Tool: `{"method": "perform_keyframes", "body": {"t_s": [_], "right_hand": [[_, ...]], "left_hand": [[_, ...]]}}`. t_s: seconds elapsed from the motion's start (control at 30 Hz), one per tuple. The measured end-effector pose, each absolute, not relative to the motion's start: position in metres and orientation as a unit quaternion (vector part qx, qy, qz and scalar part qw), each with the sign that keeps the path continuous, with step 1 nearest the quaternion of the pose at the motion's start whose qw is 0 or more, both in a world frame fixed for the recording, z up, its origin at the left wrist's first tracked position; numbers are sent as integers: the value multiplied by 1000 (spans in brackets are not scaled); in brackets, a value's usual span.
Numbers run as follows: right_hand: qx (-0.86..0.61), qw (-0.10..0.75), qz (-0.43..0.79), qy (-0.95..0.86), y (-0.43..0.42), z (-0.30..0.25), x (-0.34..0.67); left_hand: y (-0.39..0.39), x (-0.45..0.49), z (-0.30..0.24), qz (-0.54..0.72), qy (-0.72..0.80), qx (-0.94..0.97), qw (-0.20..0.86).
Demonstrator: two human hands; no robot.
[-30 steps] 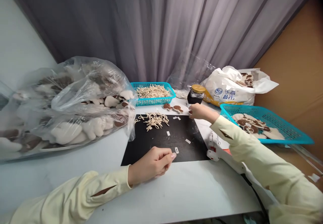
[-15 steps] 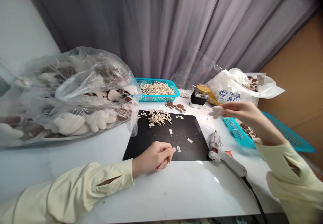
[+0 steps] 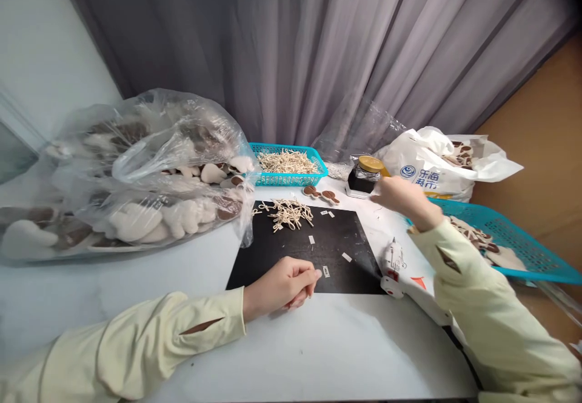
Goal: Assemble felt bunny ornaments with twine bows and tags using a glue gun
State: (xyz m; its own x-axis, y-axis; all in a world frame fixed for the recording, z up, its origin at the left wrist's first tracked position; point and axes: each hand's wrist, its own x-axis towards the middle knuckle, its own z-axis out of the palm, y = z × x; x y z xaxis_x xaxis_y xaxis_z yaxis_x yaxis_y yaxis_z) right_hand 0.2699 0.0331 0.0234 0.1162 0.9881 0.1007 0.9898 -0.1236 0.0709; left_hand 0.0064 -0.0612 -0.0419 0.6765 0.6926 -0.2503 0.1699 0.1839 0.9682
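Observation:
My left hand (image 3: 285, 283) rests closed at the front edge of a black mat (image 3: 336, 233), its fingers curled round so that anything inside is hidden. Over the right side of the table, my right hand (image 3: 404, 200) is raised near a dark jar with a gold lid (image 3: 370, 163); its fingers are closed and point away, and what they hold cannot be made out. Below it lies a white glue gun (image 3: 394, 266). Knotted cream cord loops (image 3: 292, 214) are heaped at the back of the mat, with several small white labels (image 3: 326, 271) scattered across it.
A big clear plastic bag (image 3: 177, 148) of plush pieces fills the left. Behind the mat are a blue basket (image 3: 291, 179) of cord loops and two brown-and-cream pieces (image 3: 330, 197). A white shopping bag (image 3: 431, 176) and another blue basket (image 3: 552, 263) with plush pieces stand at right.
My right hand has turned over and moved slightly left; the fluffy white piece seen at its fingertips before is now out of sight. My left hand keeps its pose. The view has shifted slightly.

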Motion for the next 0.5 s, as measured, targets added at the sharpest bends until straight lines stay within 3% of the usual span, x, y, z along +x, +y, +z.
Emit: {"method": "perform_keyframes", "body": {"t_s": [0.17,0.3,0.5], "right_hand": [[-664,-14,-36,-747,77,-16,202],[-637,-12,-95,-765,88,-46,173],[-565,-46,-137,-812,88,-41,180]], "left_hand": [[-62,6,-43,186,354,620,675],[-64,5,-44,177,358,625,671],[-64,6,-46,188,350,604,692]]}}
